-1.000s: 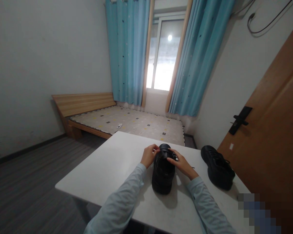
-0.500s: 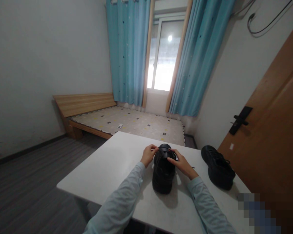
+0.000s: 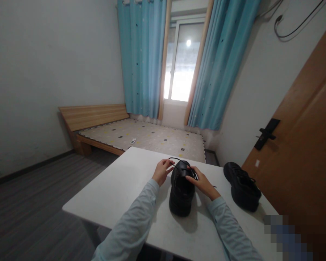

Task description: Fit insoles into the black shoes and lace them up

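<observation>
A black shoe (image 3: 180, 206) stands upright on the white table (image 3: 111, 195), its toe pointing away from me and its opening facing me. At its left side, my left hand (image 3: 162, 172) is closed in a pinch on a black shoelace (image 3: 176, 158), which arcs above the toe. My right hand (image 3: 202, 182) grips the shoe at its tongue, thumb at the opening and fingers by the lacing. A loose lace end shows on the table beyond the right hand. The other black shoe (image 3: 243, 188) rests to the right, untouched.
Behind the table is a bed (image 3: 149, 136) with a white remote control (image 3: 133, 141) on it. A wooden door (image 3: 304, 127) with a black handle stands at the right. Blue curtains (image 3: 143, 61) flank the window.
My left hand has moved a little left, away from the shoe, drawing the lace out into a visible arc. My right hand stays at the tongue, and the shoes have not moved.
</observation>
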Demonstrator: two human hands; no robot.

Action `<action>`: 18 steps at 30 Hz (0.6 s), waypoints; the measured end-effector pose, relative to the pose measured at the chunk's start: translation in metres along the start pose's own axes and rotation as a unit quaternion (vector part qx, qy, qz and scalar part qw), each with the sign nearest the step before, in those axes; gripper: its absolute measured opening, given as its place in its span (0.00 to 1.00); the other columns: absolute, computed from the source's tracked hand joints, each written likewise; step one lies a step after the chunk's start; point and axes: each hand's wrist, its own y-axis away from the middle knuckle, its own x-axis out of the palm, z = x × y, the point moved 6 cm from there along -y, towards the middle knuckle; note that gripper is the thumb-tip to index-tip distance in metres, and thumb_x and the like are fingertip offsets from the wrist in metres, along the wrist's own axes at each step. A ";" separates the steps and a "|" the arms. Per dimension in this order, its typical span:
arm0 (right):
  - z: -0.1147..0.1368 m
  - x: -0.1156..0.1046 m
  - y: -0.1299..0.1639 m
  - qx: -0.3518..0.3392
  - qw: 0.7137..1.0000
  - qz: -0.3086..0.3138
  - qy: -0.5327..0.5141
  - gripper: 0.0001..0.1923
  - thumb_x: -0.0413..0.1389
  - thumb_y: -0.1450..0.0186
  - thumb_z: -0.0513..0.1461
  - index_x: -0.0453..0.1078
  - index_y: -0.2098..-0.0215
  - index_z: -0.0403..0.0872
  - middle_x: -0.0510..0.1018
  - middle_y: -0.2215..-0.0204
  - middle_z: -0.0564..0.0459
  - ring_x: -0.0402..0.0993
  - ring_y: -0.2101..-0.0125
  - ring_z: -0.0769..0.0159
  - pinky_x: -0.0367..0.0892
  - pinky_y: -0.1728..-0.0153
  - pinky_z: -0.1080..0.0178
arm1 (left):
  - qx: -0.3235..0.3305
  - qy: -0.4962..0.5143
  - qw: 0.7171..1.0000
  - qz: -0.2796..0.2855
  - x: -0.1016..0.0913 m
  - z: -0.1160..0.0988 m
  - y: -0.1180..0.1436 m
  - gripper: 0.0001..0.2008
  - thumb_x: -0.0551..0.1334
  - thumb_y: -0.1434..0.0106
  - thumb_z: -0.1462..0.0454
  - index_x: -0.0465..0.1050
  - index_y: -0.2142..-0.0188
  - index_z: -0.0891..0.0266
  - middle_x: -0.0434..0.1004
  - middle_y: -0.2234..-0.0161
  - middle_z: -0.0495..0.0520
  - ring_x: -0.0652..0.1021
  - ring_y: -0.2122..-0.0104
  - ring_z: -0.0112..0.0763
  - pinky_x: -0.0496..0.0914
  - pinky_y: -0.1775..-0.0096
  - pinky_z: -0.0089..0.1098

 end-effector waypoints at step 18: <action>-0.002 -0.001 0.001 -0.006 1.000 0.003 0.007 0.26 0.56 0.44 0.50 0.63 0.51 0.48 0.72 0.52 0.46 0.67 0.51 0.54 0.60 0.49 0.53 | 0.063 0.297 0.949 -0.080 -0.016 -0.029 -0.005 0.11 0.51 0.35 0.69 0.64 0.75 0.65 0.71 0.74 0.50 0.77 0.62 0.33 0.66 0.51 0.45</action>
